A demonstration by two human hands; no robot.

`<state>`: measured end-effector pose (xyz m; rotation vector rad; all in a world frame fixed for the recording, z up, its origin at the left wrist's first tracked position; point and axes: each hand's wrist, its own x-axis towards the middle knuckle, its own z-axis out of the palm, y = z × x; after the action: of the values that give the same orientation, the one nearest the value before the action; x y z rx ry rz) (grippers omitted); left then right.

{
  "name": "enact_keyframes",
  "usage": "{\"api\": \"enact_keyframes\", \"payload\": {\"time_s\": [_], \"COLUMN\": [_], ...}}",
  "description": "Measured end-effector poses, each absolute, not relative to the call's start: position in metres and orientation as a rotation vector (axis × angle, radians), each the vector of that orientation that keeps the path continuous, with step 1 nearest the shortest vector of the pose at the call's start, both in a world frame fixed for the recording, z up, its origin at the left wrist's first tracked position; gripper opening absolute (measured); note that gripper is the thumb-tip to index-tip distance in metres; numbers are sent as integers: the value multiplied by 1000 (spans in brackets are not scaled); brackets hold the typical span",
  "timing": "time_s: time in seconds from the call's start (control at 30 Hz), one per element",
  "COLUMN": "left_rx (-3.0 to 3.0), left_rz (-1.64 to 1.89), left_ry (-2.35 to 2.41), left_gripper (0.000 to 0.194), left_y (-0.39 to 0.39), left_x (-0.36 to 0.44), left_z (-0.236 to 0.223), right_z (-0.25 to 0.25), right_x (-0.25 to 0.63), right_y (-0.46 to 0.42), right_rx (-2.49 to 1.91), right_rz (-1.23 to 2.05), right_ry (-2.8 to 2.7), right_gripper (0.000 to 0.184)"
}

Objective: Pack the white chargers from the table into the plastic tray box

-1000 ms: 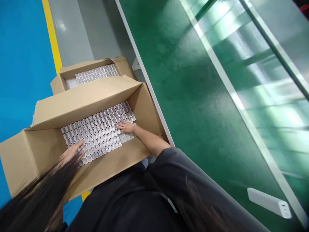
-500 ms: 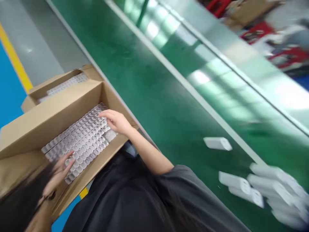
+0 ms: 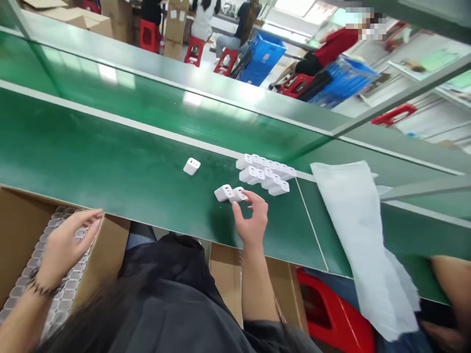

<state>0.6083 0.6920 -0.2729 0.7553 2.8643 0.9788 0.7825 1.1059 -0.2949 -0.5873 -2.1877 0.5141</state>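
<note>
My right hand (image 3: 252,218) is at the green table, thumb and forefinger apart, their tips at the near end of a white charger block (image 3: 237,195) with dark port slots. A second charger (image 3: 223,192) lies against that one on its left. Another single charger (image 3: 192,166) lies further left. Beyond my right hand several chargers (image 3: 267,171) form two rough rows. My left hand (image 3: 68,240), with a dark band at the wrist, hovers over an open cardboard box (image 3: 110,240); its fingers are stretched and hold nothing. Clear-topped pieces (image 3: 68,289) fill the box in rows.
White foam sheeting (image 3: 356,230) hangs over the table's near edge at right, beside a red stool (image 3: 334,314). Another person's arm (image 3: 452,284) is at the far right. A metal frame bar (image 3: 405,95) crosses above. People sit beyond the table near blue crates (image 3: 263,56).
The view has swung right from the box to the table. My right hand has left the box and reached the chargers. My left hand is still at the box, now nearer its table side.
</note>
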Motion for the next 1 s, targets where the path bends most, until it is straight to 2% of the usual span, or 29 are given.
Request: {"api": "enact_keyframes", "payload": {"time_s": [0.07, 0.2, 0.3, 0.37, 0.5, 0.67, 1.0], "left_rx": [956, 1261, 1271, 1188, 1230, 1417, 1422], "left_rz": [1113, 1119, 1082, 1063, 1054, 956, 992], "left_ry": [2757, 2647, 2607, 2596, 2446, 2213, 2281], "left_gripper": [31, 59, 78, 77, 57, 64, 65], "left_y": [772, 916, 987, 1011, 1017, 992, 978], "left_x": [593, 577, 572, 570, 577, 602, 616], "left_z": [-260, -268, -280, -282, -276, -271, -280], "right_z": [-299, -307, -312, -314, -313, -310, -309], "right_x": [790, 786, 777, 774, 772, 770, 767], "right_y": [1124, 1143, 1145, 1144, 1139, 1132, 1125], "right_rx": [-678, -608, -596, -659, -722, -663, -497], "right_rz": [567, 733, 719, 724, 754, 666, 763], "right_ry": [-2217, -2380, -2444, -2432, -2410, -2395, -2442], "right_gripper": [48, 63, 68, 65, 55, 47, 39]}}
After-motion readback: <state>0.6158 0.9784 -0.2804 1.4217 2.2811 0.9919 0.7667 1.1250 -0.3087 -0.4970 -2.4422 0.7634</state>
